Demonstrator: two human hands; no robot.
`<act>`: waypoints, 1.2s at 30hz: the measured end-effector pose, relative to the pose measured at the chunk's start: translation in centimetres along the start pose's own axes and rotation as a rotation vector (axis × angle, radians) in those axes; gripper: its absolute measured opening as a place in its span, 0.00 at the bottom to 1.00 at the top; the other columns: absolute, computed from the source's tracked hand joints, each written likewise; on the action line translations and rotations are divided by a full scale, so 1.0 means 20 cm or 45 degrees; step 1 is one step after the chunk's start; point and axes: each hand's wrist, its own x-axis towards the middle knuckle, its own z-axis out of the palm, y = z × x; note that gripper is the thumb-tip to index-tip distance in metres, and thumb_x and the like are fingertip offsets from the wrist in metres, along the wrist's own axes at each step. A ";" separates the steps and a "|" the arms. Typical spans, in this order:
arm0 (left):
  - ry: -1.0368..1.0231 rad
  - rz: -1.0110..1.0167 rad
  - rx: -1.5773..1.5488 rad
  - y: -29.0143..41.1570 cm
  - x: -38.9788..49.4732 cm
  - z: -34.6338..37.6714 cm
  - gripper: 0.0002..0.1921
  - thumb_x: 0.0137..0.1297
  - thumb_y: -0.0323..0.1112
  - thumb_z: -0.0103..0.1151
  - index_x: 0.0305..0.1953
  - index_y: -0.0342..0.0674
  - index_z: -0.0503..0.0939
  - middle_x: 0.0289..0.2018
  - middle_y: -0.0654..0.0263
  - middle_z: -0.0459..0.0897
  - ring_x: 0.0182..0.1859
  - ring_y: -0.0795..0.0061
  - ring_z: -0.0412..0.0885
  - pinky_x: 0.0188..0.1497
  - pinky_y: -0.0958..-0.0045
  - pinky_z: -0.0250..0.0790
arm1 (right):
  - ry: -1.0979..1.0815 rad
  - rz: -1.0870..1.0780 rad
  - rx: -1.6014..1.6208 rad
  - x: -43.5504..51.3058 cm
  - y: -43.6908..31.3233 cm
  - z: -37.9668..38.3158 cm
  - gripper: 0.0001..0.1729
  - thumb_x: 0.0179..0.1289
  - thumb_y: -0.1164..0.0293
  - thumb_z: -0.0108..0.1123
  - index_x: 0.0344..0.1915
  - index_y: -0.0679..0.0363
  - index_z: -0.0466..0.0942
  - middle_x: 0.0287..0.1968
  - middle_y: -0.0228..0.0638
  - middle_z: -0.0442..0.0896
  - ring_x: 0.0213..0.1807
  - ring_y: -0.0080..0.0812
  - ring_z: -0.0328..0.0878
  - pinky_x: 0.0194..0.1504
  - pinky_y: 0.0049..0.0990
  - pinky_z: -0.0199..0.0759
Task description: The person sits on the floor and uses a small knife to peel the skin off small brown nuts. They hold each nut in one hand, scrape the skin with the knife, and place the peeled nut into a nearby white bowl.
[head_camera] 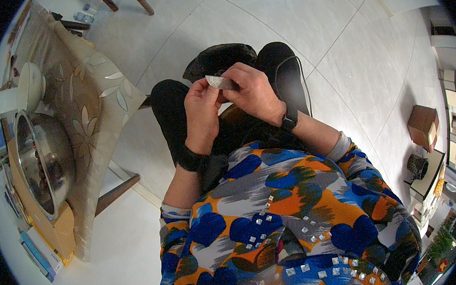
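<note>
Above my lap, my two hands meet around a small pale piece with a cut-looking, pointed end (215,81); its material is unclear. The thumb and fingers of my left hand (202,112) pinch its lower edge. My right hand (250,89) is curled close around its other end, beside a dark, flat part that may be a blade. Both wrists wear black bands. Beyond the hands, between my knees, a black bag or lining (220,57) shows its rim; what it holds is hidden.
At the left stands a table with a floral plastic cover (89,93). On it are a stainless steel bowl (60,157) with dark pieces inside, a white bowl (32,87), and boxes. Wooden furniture legs (140,1) stand beyond. A brown cardboard box (422,127) is on the right.
</note>
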 end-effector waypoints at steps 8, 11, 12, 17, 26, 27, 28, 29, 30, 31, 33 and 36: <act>0.005 0.007 -0.059 -0.02 0.01 0.01 0.08 0.62 0.28 0.48 0.40 0.31 0.70 0.35 0.61 0.77 0.35 0.75 0.78 0.39 0.75 0.73 | -0.080 -0.021 -0.112 0.00 0.02 0.00 0.11 0.44 0.73 0.60 0.30 0.63 0.73 0.30 0.40 0.74 0.31 0.42 0.74 0.30 0.34 0.71; 0.034 0.000 0.009 -0.02 0.01 0.01 0.07 0.62 0.28 0.48 0.40 0.33 0.72 0.36 0.64 0.77 0.37 0.77 0.76 0.38 0.76 0.70 | -0.064 -0.027 -0.130 0.00 0.01 0.01 0.11 0.44 0.75 0.60 0.31 0.64 0.72 0.30 0.40 0.74 0.30 0.42 0.74 0.30 0.33 0.70; 0.057 -0.017 0.038 -0.02 0.01 0.01 0.07 0.62 0.28 0.48 0.40 0.35 0.73 0.36 0.65 0.77 0.38 0.78 0.75 0.38 0.77 0.69 | -0.060 -0.028 -0.132 0.00 0.01 0.01 0.11 0.45 0.73 0.60 0.30 0.64 0.72 0.29 0.41 0.73 0.31 0.43 0.73 0.30 0.34 0.70; 0.085 0.041 0.183 -0.03 0.02 0.02 0.07 0.62 0.29 0.49 0.40 0.34 0.73 0.34 0.66 0.77 0.34 0.80 0.75 0.35 0.79 0.68 | -0.048 0.029 -0.143 0.00 0.02 0.02 0.11 0.45 0.72 0.60 0.30 0.64 0.72 0.29 0.42 0.73 0.31 0.45 0.73 0.31 0.36 0.69; 0.190 0.065 0.201 -0.04 0.02 0.05 0.07 0.60 0.28 0.51 0.38 0.31 0.72 0.31 0.65 0.77 0.30 0.80 0.75 0.31 0.81 0.68 | 0.000 0.128 -0.037 -0.01 0.03 0.03 0.10 0.46 0.72 0.59 0.28 0.66 0.72 0.28 0.44 0.74 0.31 0.46 0.72 0.31 0.36 0.69; 0.192 0.057 0.202 -0.03 0.02 0.06 0.07 0.60 0.28 0.51 0.38 0.31 0.72 0.31 0.65 0.77 0.30 0.80 0.75 0.31 0.81 0.68 | 0.004 0.137 -0.027 -0.01 0.03 0.03 0.10 0.46 0.72 0.59 0.28 0.66 0.72 0.28 0.44 0.74 0.31 0.46 0.73 0.31 0.36 0.69; 0.197 0.046 0.207 -0.03 0.02 0.06 0.08 0.60 0.28 0.51 0.38 0.31 0.72 0.31 0.65 0.77 0.30 0.80 0.75 0.31 0.81 0.68 | 0.003 0.160 -0.015 -0.01 0.03 0.03 0.10 0.46 0.72 0.59 0.28 0.66 0.73 0.28 0.45 0.74 0.31 0.46 0.73 0.32 0.36 0.69; 0.202 0.035 0.212 -0.02 0.01 0.06 0.08 0.60 0.28 0.51 0.38 0.31 0.72 0.31 0.65 0.77 0.30 0.80 0.75 0.31 0.81 0.68 | 0.019 0.156 0.001 -0.01 0.03 0.03 0.10 0.46 0.72 0.59 0.28 0.66 0.73 0.28 0.45 0.74 0.31 0.47 0.73 0.32 0.36 0.69; 0.199 0.038 0.208 -0.02 0.01 0.06 0.08 0.59 0.28 0.51 0.38 0.31 0.71 0.30 0.65 0.76 0.30 0.80 0.75 0.31 0.81 0.68 | 0.031 0.165 0.018 -0.01 0.02 0.04 0.09 0.46 0.72 0.59 0.28 0.66 0.73 0.28 0.45 0.74 0.31 0.47 0.73 0.32 0.36 0.69; 0.207 0.023 0.221 -0.01 0.01 0.06 0.08 0.59 0.28 0.51 0.38 0.31 0.71 0.31 0.65 0.77 0.30 0.80 0.75 0.31 0.81 0.69 | 0.040 0.180 0.040 -0.01 0.02 0.04 0.09 0.46 0.72 0.58 0.28 0.66 0.73 0.28 0.45 0.75 0.31 0.47 0.73 0.32 0.36 0.69; 0.208 0.019 0.229 -0.01 0.01 0.06 0.08 0.58 0.27 0.52 0.38 0.31 0.71 0.31 0.65 0.77 0.30 0.80 0.75 0.32 0.80 0.69 | 0.065 0.201 0.062 -0.01 0.02 0.04 0.09 0.46 0.72 0.58 0.28 0.67 0.73 0.28 0.45 0.75 0.31 0.47 0.73 0.32 0.36 0.69; 0.217 0.017 0.195 -0.02 0.02 0.07 0.08 0.58 0.27 0.52 0.38 0.30 0.71 0.31 0.63 0.77 0.30 0.79 0.75 0.33 0.80 0.69 | 0.095 0.237 0.122 -0.01 0.02 0.04 0.10 0.46 0.72 0.58 0.28 0.67 0.73 0.28 0.46 0.75 0.31 0.48 0.73 0.32 0.36 0.69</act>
